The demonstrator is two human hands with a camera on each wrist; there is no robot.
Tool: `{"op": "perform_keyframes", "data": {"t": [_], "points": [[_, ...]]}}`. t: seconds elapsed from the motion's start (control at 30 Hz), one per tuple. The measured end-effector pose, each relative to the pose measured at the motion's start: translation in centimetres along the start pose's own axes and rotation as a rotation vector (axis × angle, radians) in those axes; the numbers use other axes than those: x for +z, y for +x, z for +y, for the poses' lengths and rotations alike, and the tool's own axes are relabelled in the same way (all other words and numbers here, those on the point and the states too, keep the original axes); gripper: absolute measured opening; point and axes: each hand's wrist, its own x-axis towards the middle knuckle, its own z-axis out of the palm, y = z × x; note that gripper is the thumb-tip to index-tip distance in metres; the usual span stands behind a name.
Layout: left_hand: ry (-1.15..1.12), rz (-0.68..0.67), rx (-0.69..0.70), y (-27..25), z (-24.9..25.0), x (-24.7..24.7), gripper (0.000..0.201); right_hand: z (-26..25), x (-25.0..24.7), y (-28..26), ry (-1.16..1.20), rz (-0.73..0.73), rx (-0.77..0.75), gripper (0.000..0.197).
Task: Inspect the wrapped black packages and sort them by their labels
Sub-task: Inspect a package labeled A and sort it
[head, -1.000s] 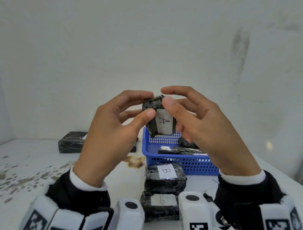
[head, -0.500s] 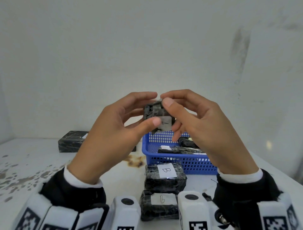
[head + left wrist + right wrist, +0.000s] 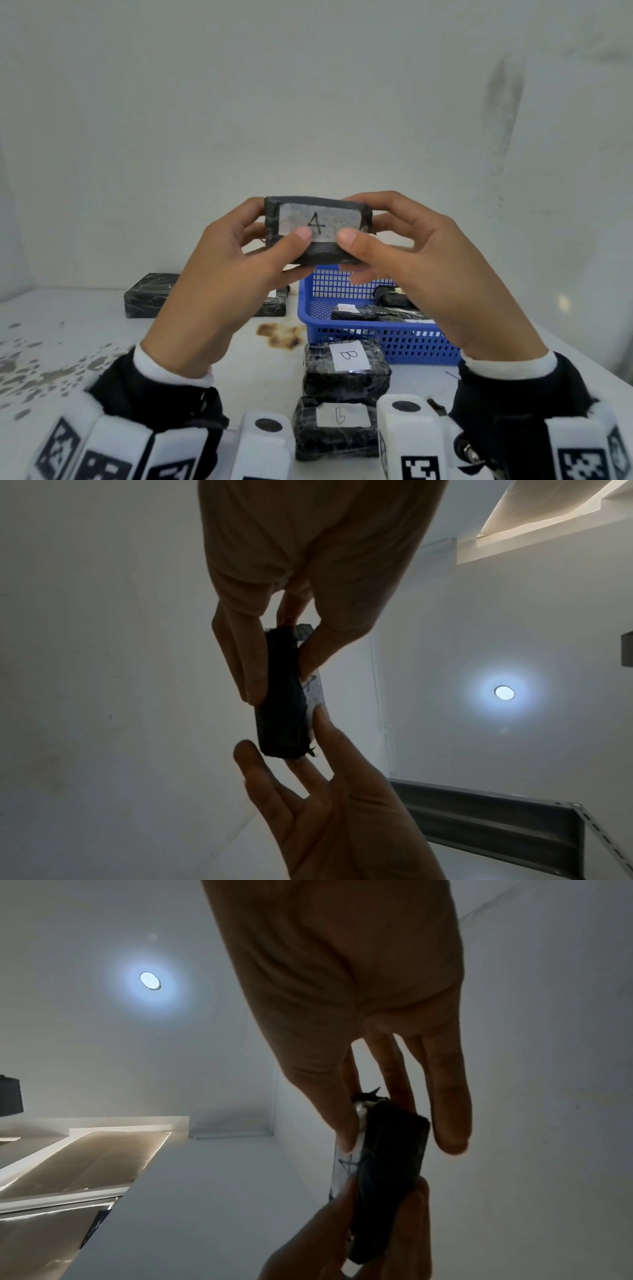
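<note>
Both hands, left hand (image 3: 219, 274) and right hand (image 3: 428, 270), pinch one package (image 3: 317, 229) above the basket (image 3: 342, 329). Two labelled packages (image 3: 346, 373) lie on the worktop (image 3: 68, 342) before the basket.

Head: you look forward and down over the desk (image 3: 85, 342).
Wrists: both look up, very near; all three share the held package (image 3: 317, 229) (image 3: 282, 704) (image 3: 390, 1177).

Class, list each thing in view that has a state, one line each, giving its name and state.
A-labelled package: held up, label facing camera.
Left hand: pinching it.
Right hand: pinching it.
B-labelled package: lying on table, label up.
Blue basket: holding packages.
</note>
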Motion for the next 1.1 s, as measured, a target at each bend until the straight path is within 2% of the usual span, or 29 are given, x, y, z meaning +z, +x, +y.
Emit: {"op": "perform_keyframes", "data": {"t": [0.3,0.53,0.73,0.8,0.9,1.0,1.1], "points": [[0.038,-0.005,0.029,-0.1,0.1,0.0,0.028,-0.3,-0.1,-0.1,0.072,0.021,-0.019,0.016],[0.094,-0.013,0.058,-0.2,0.4,0.1,0.032,-0.5,-0.1,-0.1,0.052,0.048,-0.036,0.025],[0.082,0.007,0.063,0.0,0.0,0.3,0.03,-0.3,-1.1,-0.2,0.004,-0.022,-0.02,0.02],[0.095,-0.008,0.04,0.2,-0.4,0.6,0.03,-0.2,-1.9,-0.2,-0.041,-0.044,-0.003,0.023],[0.114,-0.043,-0.02,0.5,-1.1,1.1,0.03,0.2,-3.1,-0.1,-0.145,-0.035,0.035,0.016],[0.165,-0.042,-0.096,1.0,-2.2,1.1,0.025,1.4,-4.5,0.3,-0.203,0.068,0.084,0.007],[0.252,-0.034,-0.184,2.7,-4.2,0.4,0.024,3.7,-5.6,1.2,-0.252,0.163,0.178,0.007]]}}
